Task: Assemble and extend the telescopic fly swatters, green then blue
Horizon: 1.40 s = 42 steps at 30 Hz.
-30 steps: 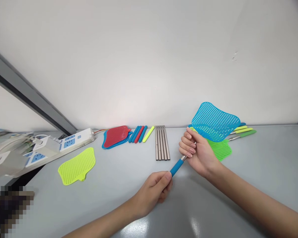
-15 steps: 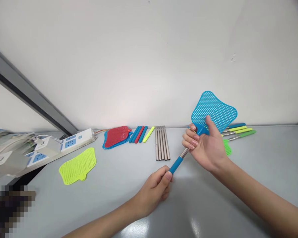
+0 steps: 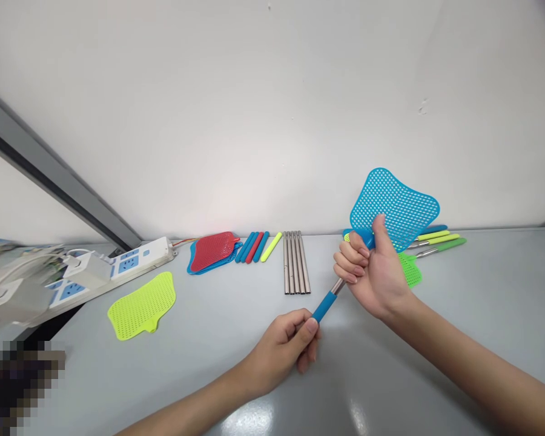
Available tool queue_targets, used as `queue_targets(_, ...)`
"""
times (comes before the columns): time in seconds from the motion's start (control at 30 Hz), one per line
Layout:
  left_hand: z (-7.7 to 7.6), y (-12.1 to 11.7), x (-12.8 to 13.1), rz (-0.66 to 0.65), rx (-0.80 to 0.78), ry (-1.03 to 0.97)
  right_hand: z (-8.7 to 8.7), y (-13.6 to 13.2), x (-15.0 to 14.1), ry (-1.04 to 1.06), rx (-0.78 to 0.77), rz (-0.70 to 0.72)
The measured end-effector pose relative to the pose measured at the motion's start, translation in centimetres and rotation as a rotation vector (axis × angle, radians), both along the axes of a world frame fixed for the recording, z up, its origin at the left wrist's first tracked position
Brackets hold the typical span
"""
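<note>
Likely workshop: bench [image 3: 209, 315], lined-up tubes [image 3: 296, 266], power strip [image 3: 154, 249].

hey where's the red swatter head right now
In the head view, the red swatter head lies left of centre near the wall, on top of blue mesh, between the white power strip and the loose handles.

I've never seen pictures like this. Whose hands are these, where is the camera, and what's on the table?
There is no machine here: these are a person's own bare hands, filmed by a camera worn on that person's head, looking forward and down. The left hand grips a blue fly swatter by its handle; the right hand closes around its neck, just below the mesh. On the grey table lie a yellow mesh head, a red one over blue, coloured handles, metal rods, a power strip and, partly hidden, more swatters.
</note>
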<state>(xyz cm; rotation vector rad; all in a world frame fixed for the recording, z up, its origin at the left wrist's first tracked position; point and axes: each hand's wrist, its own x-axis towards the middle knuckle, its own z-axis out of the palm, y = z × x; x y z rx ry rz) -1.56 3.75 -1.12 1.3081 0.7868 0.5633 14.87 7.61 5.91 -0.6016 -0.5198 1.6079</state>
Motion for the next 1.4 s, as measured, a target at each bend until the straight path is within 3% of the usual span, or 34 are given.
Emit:
queue_targets(0.23,0.2,-0.1,-0.1,0.002,0.021,0.013,-0.3,0.0,-0.2,0.043,-0.006,-0.041)
queue_targets(0.47,2.7,0.1,-0.1,0.114,0.308,0.453,-0.6,-0.7,-1.4,0.036,0.021,-0.213)
queue_targets(0.63,2.9,-0.2,0.0,0.113,0.302,0.543,-1.1,-1.3,-2.2,0.061,-0.060,-0.317)
queue_targets(0.77,3.0,-0.5,-0.1,0.096,0.271,0.541,-1.8,-1.3,-2.2,0.083,-0.110,-0.309)
queue_targets(0.87,3.4,-0.6,-0.2,0.085,0.100,0.472,-2.3,-1.1,-2.2,0.120,-0.166,-0.274)
queue_targets(1.07,4.2,0.2,-0.6,-0.158,-0.699,0.038,-2.8,-1.2,-2.5,0.159,-0.284,-0.225)
queue_targets(1.17,4.0,0.8,-1.0,-0.277,-0.967,-0.170,-2.6,-1.2,-2.5,0.157,-0.278,-0.195)
queue_targets(1.3,4.2,1.1,-1.1,-0.328,-0.977,-0.232,-1.9,-1.1,-2.1,0.131,-0.218,-0.154)
queue_targets(1.4,4.6,1.0,-0.7,-0.297,-0.693,-0.080,-1.3,-1.1,-2.0,0.094,-0.167,-0.157)
